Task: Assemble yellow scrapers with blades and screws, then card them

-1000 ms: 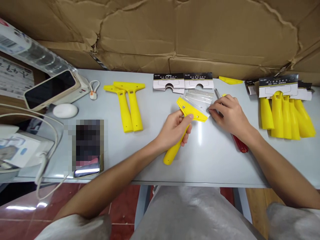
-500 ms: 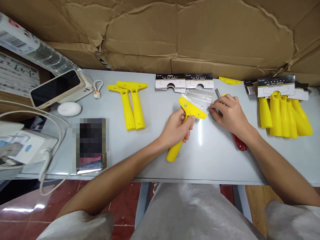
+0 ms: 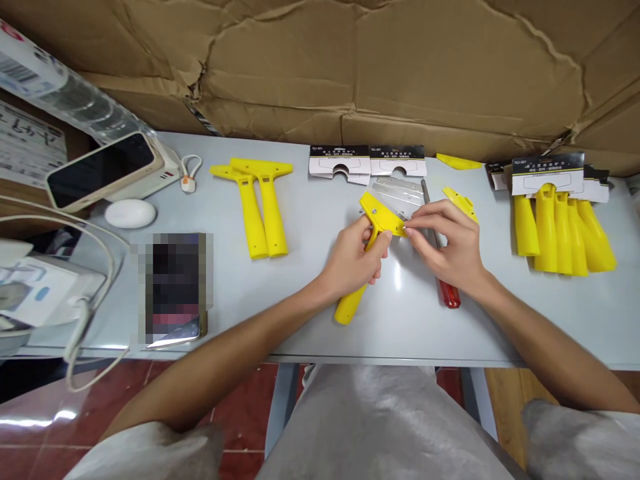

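My left hand [image 3: 356, 257] is closed around the yellow scraper [image 3: 347, 308], just below its wide head, with the thumb pressed near the head's right end. A metal screw [image 3: 374, 211] shows in the left part of the head. My right hand [image 3: 447, 243] pinches at the head's right end, its thumb and forefinger holding something small that I cannot make out. Flat metal blades [image 3: 400, 189] lie behind the head. Partly hidden by my right hand, a screwdriver with a red handle [image 3: 449, 295] lies on the table.
Two yellow scraper handles [image 3: 274, 220] lie crossed at left. Printed cards [image 3: 340, 162] lie at the back, with loose yellow pieces [image 3: 463, 203] right of them. Several yellow handles [image 3: 550, 233] with cards are grouped at right. Phones, a white mouse [image 3: 131, 213] and cables occupy the left side.
My right hand has moved left, from beside the scraper head onto its right end. More of the screwdriver and a yellow piece behind it now show. My left hand keeps its hold.
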Action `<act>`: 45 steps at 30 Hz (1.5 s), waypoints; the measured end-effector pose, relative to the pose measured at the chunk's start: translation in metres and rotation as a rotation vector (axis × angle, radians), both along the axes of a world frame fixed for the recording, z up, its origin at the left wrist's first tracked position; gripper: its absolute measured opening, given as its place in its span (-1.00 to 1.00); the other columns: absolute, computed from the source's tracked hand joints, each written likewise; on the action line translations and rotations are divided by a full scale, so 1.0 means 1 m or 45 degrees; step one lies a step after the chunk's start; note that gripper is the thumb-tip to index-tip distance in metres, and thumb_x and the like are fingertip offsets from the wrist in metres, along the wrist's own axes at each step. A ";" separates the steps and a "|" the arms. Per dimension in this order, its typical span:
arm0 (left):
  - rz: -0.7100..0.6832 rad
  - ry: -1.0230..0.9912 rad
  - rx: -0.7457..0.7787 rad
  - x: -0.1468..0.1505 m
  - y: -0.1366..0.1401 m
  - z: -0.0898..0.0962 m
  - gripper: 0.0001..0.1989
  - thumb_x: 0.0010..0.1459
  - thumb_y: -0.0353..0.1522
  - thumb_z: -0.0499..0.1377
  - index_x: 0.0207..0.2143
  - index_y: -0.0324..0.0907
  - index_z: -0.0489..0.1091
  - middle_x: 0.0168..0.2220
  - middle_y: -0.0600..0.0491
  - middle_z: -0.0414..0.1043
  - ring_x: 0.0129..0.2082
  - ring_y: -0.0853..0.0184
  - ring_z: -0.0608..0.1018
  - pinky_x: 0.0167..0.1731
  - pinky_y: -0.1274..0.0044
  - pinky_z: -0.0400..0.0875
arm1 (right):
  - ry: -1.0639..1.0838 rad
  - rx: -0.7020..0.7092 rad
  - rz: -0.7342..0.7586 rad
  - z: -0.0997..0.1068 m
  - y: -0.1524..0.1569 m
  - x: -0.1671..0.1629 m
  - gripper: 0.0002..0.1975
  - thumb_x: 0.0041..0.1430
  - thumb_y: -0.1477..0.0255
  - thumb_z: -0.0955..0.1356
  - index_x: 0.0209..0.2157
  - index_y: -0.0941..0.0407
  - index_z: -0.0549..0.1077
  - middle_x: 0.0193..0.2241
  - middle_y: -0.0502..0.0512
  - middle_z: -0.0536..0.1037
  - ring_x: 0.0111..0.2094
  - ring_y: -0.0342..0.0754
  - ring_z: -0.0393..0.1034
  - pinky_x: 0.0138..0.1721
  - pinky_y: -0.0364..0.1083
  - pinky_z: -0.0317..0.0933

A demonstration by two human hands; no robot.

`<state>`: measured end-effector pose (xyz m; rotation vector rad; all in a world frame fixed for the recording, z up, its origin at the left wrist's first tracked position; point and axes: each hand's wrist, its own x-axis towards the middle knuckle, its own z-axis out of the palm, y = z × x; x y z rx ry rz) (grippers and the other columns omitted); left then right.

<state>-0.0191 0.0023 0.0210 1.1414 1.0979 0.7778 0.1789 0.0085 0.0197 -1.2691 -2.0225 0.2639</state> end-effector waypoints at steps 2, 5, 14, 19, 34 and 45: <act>-0.004 0.005 0.011 0.000 0.000 -0.001 -0.81 0.34 -0.20 0.17 -0.22 -0.11 0.29 -0.45 0.21 0.36 -0.72 0.53 0.42 -0.77 0.65 0.30 | 0.011 -0.026 0.013 -0.007 0.000 -0.001 -0.74 0.37 0.32 0.31 -0.21 0.12 0.62 -0.20 0.16 0.51 -0.18 -0.18 0.43 -0.12 -0.10 0.37; 0.001 0.018 0.031 0.000 0.001 -0.003 -0.83 0.34 -0.22 0.16 -0.20 -0.12 0.28 -0.43 0.20 0.37 -0.71 0.52 0.43 -0.77 0.65 0.30 | 0.049 -0.012 0.036 -0.015 0.001 0.000 -0.76 0.36 0.33 0.32 -0.19 0.11 0.62 -0.24 0.14 0.51 -0.23 -0.21 0.42 -0.20 -0.14 0.34; -0.008 0.061 0.051 0.000 -0.001 -0.003 -0.82 0.35 -0.20 0.14 -0.20 -0.11 0.27 -0.44 0.21 0.37 -0.71 0.51 0.43 -0.76 0.65 0.30 | 0.149 -0.083 0.019 -0.009 0.000 -0.003 -0.80 0.31 0.35 0.36 -0.23 0.12 0.63 -0.27 0.09 0.51 -0.25 -0.25 0.40 -0.20 -0.17 0.31; -0.007 0.191 0.180 0.003 -0.004 -0.006 -0.83 0.35 -0.22 0.14 -0.21 -0.12 0.28 -0.47 0.20 0.38 -0.71 0.50 0.44 -0.75 0.65 0.29 | 0.240 -0.328 -0.011 -0.002 0.001 -0.002 -0.81 0.23 0.32 0.44 -0.28 0.15 0.64 -0.26 0.10 0.50 -0.26 -0.25 0.38 -0.24 -0.20 0.28; -0.043 0.228 0.225 0.002 -0.003 -0.007 -0.84 0.34 -0.23 0.13 -0.20 -0.14 0.30 -0.47 0.21 0.39 -0.71 0.50 0.46 -0.74 0.65 0.28 | 0.167 -0.216 0.096 0.000 -0.001 0.002 -0.86 0.24 0.42 0.41 -0.26 0.16 0.64 -0.27 0.04 0.50 -0.30 -0.33 0.38 -0.24 -0.25 0.28; -0.031 0.142 0.112 0.002 -0.002 -0.007 -0.86 0.36 -0.25 0.12 -0.20 -0.13 0.27 -0.46 0.21 0.37 -0.73 0.50 0.44 -0.77 0.64 0.32 | -0.139 0.265 0.110 -0.011 0.000 0.004 -0.88 0.29 0.47 0.39 -0.18 0.13 0.59 -0.23 0.04 0.50 -0.19 -0.26 0.40 -0.14 -0.15 0.15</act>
